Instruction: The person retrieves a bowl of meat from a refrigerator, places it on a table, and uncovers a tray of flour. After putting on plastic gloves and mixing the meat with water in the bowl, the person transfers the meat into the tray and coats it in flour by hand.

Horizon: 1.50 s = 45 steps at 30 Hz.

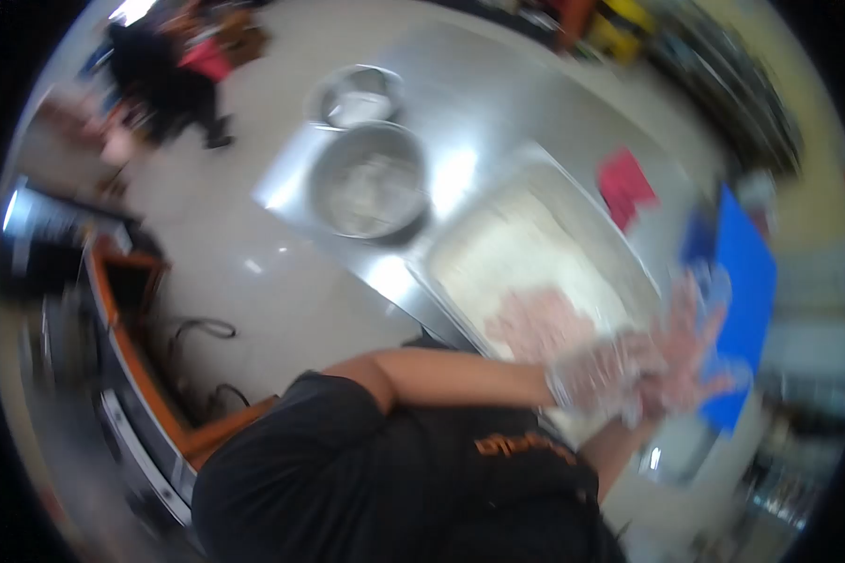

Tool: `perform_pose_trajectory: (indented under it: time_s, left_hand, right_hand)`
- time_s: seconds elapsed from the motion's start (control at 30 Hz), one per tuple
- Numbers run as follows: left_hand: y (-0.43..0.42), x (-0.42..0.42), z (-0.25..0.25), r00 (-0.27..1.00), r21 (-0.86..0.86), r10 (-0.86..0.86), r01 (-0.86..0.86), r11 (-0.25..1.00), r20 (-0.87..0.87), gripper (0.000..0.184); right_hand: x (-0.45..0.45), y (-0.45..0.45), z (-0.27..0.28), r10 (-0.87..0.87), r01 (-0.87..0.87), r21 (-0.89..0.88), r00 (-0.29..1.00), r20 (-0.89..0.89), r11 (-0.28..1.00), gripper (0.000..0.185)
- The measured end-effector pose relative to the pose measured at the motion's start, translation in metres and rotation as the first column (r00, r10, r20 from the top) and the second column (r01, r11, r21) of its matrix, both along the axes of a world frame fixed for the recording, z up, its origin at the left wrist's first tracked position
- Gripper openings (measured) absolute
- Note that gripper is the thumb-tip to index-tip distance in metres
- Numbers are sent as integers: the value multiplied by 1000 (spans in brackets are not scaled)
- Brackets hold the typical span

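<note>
My left hand [606,371], in a clear plastic glove, reaches across my body to my right wrist. Its blurred fingers appear wrapped round the glove there. My right hand [687,342], also in a clear glove, is raised with its fingers spread and holds nothing. Both hands are over the near right end of a large metal tray [451,319]. White flour [498,249] covers much of the tray's bottom. Pale pink pieces, seemingly raw meat [540,322], lie in a heap at the tray's near end, just left of my hands. Motion blurs the details.
A deep metal bowl [321,202] with whitish contents stands left of the tray on the steel table [498,89]. Behind it is a smaller bowl [317,98]. A red cloth [626,186] and a blue panel [746,286] are at right. Another person [164,80] is at upper left.
</note>
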<state>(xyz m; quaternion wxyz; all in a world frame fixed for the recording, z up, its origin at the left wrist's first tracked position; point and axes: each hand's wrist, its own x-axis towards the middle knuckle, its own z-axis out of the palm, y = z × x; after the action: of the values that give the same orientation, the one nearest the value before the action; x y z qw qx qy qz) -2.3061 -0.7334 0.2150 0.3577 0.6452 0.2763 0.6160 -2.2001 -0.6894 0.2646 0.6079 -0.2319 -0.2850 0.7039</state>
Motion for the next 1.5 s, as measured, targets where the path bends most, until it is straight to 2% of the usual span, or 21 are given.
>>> perform_pose_trajectory:
  time_s: [0.03,0.17,0.3,0.4,0.5,0.53,0.6,0.63,0.67,0.73,0.77,0.83,0.93,0.97,1.07,1.13,1.17,1.23,1.33,1.43,1.5]
  left_hand:
    - [5,0,-3,992,92,49,-39,995,-114,21]
    - [6,26,-11,988,-19,-62,60,998,-143,16]
    - [5,32,-4,944,-135,-318,304,943,-95,13]
    - [-1,38,-3,896,-199,-442,427,882,-34,12]
    - [-10,43,-7,826,-264,-563,550,792,34,11]
    - [-4,38,-11,826,-262,-564,547,795,14,11]
    - [15,16,-31,829,-209,-552,526,824,-91,12]
    - [27,-8,-52,832,-150,-526,505,850,-177,14]
    - [36,-38,-78,731,-2,-224,292,957,-644,22]
    - [70,-98,-122,401,-43,-7,-81,996,-916,38]
    - [80,-116,-133,367,-135,-5,-328,935,-930,46]
    - [107,-125,-172,74,-239,-235,-504,830,-969,60]
    - [104,-100,-191,188,-45,73,-554,831,-980,57]
    - [108,-89,-187,229,-151,-40,-496,855,-973,56]
    - [91,-75,-206,321,-455,-369,-255,853,-872,53]
    - [89,-80,-250,377,-532,-474,-60,844,-795,50]
    - [90,-93,-247,392,-491,-443,-28,870,-806,53]
    - [96,-124,-215,423,-397,-375,38,917,-825,60]
    - [112,-117,-122,-4,-799,-841,-309,516,-541,64]
    - [76,-105,-181,376,-946,-875,-15,322,-304,76]
    - [53,-83,-178,661,-995,-744,-60,77,-97,83]
  right_hand:
    - [6,-2,-3,-11,10,-51,1000,-9,999,97]
    - [26,-4,-15,-108,106,-152,994,-5,983,97]
    - [32,-10,-22,-340,339,30,937,80,940,97]
    - [49,-9,-36,9,44,286,984,-180,957,94]
    - [54,0,-56,28,36,234,964,-264,972,85]
    - [55,4,-61,-111,110,110,994,0,988,80]
    - [56,11,-72,-255,344,-69,801,541,936,70]
    - [67,14,-83,-77,236,-100,638,766,967,63]
    - [82,20,-100,96,131,-160,399,912,978,57]
    - [95,44,-143,356,-182,-330,129,926,926,37]
    - [90,61,-173,223,-326,-174,119,968,929,36]
    - [62,71,-204,9,-477,2,21,1000,879,36]
    - [-7,85,-217,-253,-541,60,-288,924,839,40]
    - [-18,89,-218,-330,-562,69,-378,865,825,41]
    - [-8,72,-210,-184,-765,-166,-350,919,623,53]
    - [16,76,-180,201,-716,-406,-358,912,568,62]
    - [32,77,-170,386,-688,-517,-354,852,510,66]
    - [75,107,-186,510,-563,-599,-329,794,569,69]
    - [101,84,-229,706,-400,-761,-311,637,511,72]
    - [90,43,-222,814,-502,-697,22,581,511,69]
    - [71,15,-222,776,-557,-569,257,575,606,68]
